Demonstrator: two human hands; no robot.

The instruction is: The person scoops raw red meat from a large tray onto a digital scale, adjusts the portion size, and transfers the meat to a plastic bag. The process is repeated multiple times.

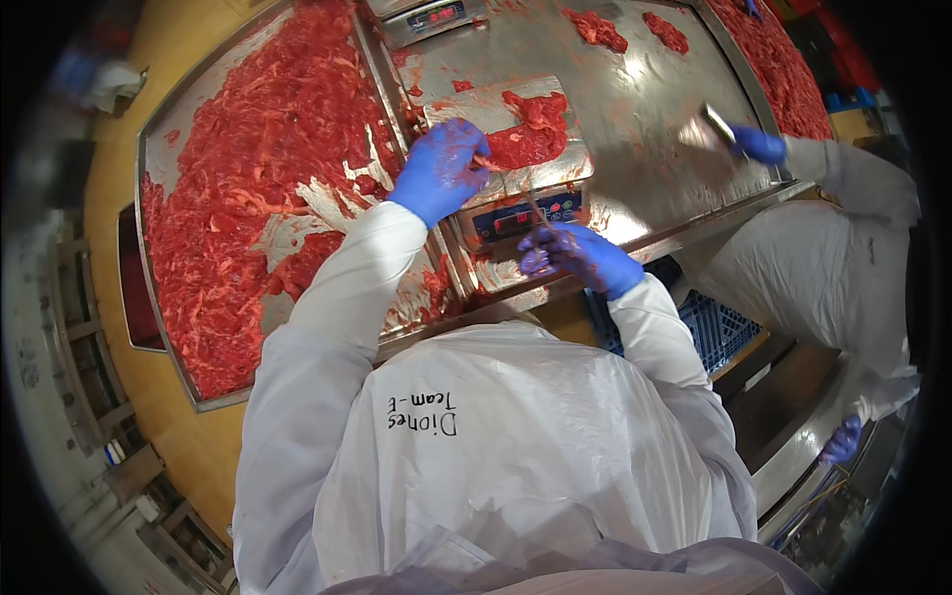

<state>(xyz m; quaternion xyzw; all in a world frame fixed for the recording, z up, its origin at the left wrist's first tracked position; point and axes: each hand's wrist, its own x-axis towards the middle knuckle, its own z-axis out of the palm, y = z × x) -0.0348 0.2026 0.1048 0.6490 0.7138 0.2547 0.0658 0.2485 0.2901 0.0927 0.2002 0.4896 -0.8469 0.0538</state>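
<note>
A piece of raw red meat (529, 141) lies curved on the steel plate (576, 158) of a bench scale. My left hand (445, 172), in a blue glove, pinches the pale end of this piece at the plate's left side. Just in front of the scale's display panel (506, 222), my gloved right hand (584, 256) grips a slim knife (537, 207). Its narrow blade points up and away over the panel, a little apart from the meat. The handle is mostly hidden in the fingers.
To the left, a steel tray (165, 156) holds a large heap of sliced raw meat (275, 126). A second scale (431, 21) stands beyond. Loose meat pieces (595, 30) lie on the steel table (632, 134). At right a co-worker's gloved hand (760, 145) holds a blurred metal tool (715, 123).
</note>
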